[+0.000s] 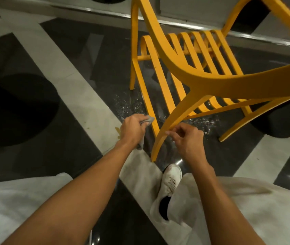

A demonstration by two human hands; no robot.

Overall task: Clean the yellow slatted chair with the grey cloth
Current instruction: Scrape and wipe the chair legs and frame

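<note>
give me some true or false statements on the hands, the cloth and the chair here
1. The left hand grips the crumpled grey cloth. True.
2. The right hand holds a spray bottle. False: it holds no bottle; its fingers touch a curved leg of the yellow slatted chair.
3. The glossy dark floor around the chair is dry. False: water drops glisten on it beside the chair's legs.
4. A white laced shoe shows below the two hands. True.
5. The grey cloth is draped over the chair's seat slats. False: it is bunched in the left hand, low beside a slat.
</note>
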